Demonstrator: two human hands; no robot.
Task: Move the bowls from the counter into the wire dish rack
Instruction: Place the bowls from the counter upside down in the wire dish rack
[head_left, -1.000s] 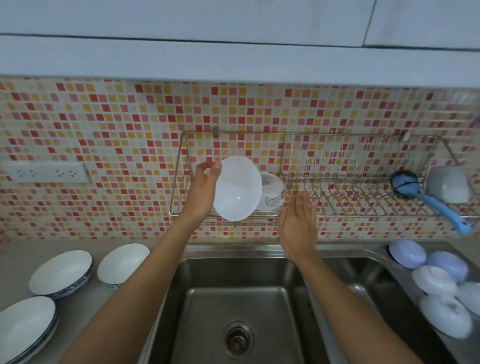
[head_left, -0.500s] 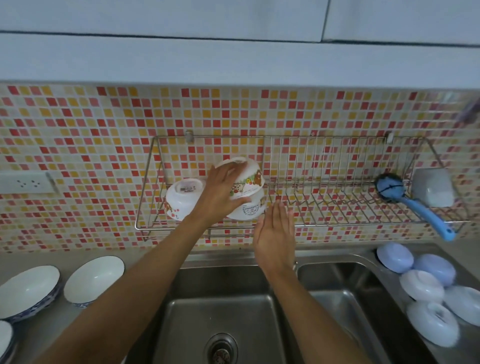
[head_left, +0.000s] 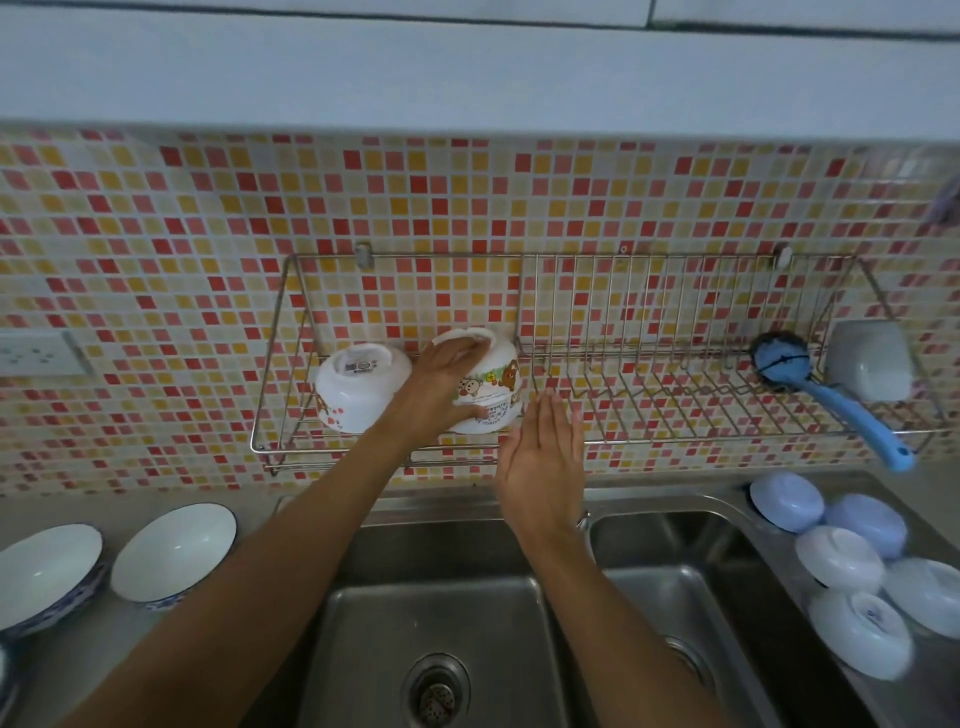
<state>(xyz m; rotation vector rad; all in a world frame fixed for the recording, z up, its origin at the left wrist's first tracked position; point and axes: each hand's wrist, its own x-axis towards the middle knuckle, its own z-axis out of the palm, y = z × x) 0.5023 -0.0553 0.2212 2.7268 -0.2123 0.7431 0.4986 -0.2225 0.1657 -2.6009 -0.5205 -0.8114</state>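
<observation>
Two bowls were seen stacked upside down in the rack (head_left: 519, 260), near its left end, and the top bowl (head_left: 491, 371) was held by the left hand (head_left: 441, 387): thumb low on the rim, fingers spread over the upturned base. A third bowl (head_left: 358, 387) was tipped on its side just beside that hand, at the rack's left end. The right hand (head_left: 543, 462) was kept open and flat, fingers together, nothing held, just in front of the rack's front rail and right of the stack.

The step in hand was judged to be the seating of the top bowl on the one beneath; release was not yet shown. More bowls were left on the counter: two open bowls (head_left: 174, 553) at the left edge, beside the sink (head_left: 436, 639), with a sliver of another at the frame's corner, and a cluster of pale upturned bowls (head_left: 839, 558) at the right edge. A blue brush (head_left: 826, 392) and a grey cup (head_left: 870, 361) were lodged at the rack's right end.

The next pick was seen to turn on sides: the left pair lay down and left of the left hand, the right cluster down and right of the free hand. The empty right hand was reckoned better placed, being free already. Being round, the bowls offered no long axis to line up.
</observation>
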